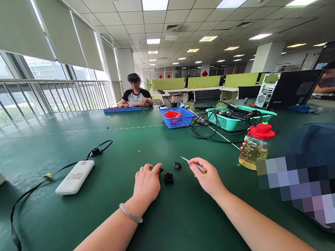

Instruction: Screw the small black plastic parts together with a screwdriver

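Note:
My right hand (207, 176) is closed around a small screwdriver (204, 170), its thin metal blade pointing up and left, clear of the parts on the table. My left hand (146, 184) rests on the green tabletop, fingers curled and thumb stretched right. A small black part (161, 170) shows at the thumb, mostly hidden by the fingers. Between the hands sits a square black housing (169, 179) with a round opening on top. Just beyond it lies a smaller dark piece (177, 165), whose details are too small to make out.
A white power bank (75, 177) and a black strap (23, 197) lie left. To the right stand a red-lidded bottle (254, 152) and a dark blue bag (326, 147). Farther off are a blue basket (179, 121), a teal basket of cables (226, 122) and a seated person (136, 94).

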